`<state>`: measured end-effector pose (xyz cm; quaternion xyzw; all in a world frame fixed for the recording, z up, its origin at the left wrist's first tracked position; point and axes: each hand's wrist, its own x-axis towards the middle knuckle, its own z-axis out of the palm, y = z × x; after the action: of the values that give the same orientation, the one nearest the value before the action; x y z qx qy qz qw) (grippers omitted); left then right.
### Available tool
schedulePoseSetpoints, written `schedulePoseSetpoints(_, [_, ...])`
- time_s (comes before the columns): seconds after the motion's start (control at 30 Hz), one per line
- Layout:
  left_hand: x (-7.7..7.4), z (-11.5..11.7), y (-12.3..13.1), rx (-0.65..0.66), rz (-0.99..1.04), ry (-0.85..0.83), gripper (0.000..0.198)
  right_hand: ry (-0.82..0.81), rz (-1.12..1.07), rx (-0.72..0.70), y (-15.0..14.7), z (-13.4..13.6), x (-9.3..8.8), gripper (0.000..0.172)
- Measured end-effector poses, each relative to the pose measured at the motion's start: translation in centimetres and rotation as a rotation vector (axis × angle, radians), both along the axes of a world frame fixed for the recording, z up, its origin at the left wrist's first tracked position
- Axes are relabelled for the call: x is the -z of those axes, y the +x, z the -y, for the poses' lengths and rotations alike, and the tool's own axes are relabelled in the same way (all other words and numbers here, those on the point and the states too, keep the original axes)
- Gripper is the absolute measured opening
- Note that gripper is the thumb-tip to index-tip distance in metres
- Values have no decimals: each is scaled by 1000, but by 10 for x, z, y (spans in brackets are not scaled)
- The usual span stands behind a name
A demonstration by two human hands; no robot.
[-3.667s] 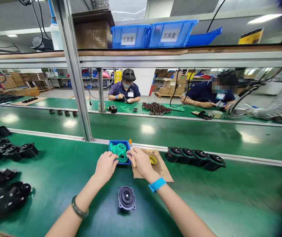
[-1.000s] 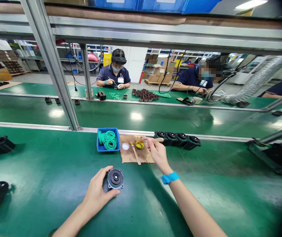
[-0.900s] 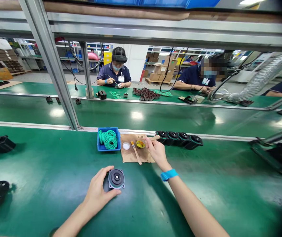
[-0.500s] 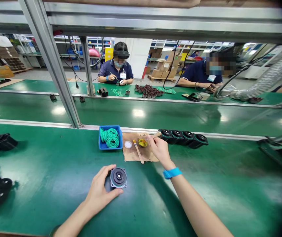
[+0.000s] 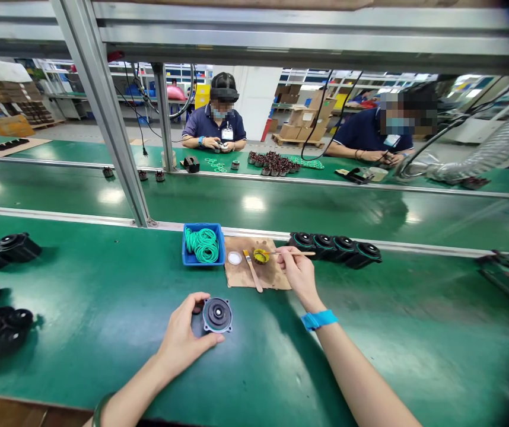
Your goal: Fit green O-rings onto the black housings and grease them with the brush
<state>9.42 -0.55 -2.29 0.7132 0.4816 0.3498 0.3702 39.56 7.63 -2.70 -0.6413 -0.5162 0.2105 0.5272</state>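
Two bare hands at work on a green table: one steadies a part, the other dips a brush.

The left hand (image 5: 183, 341) lies on the table (image 5: 103, 308), thumb and fingers closed around the rim of a round black part (image 5: 217, 315) that sits flat, face up. The right hand (image 5: 299, 274), further away, is pinched shut on a thin brush (image 5: 301, 254) whose tip rests in a small yellow pot (image 5: 261, 255). The pot stands on a brown cardboard sheet (image 5: 241, 277), with a second brush (image 5: 253, 270) and a white lid (image 5: 235, 258) beside it. Left of the sheet is a blue bin (image 5: 184, 259) of green rings (image 5: 203, 244); to the right, a row of black parts (image 5: 334, 243).
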Motion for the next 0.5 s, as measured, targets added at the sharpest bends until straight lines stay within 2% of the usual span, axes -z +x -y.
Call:
schedulePoseSetpoints(0.13, [1, -1, 0, -5, 12, 15, 61, 33, -130, -25, -1, 7, -3, 38])
schedulePoseSetpoints(0.27, [0, 0, 0, -6, 9, 17, 62, 102, -327, -67, -11, 25, -20, 26])
schedulePoseSetpoints(0.4, [-2, 1, 0, -2, 22, 2, 62, 70, -463, -206, -39, 59, -35, 21])
schedulePoseSetpoints(0.5, [-3, 1, 0, -2, 34, 1, 61, -49, -598, -379, -65, 86, -35, 26])
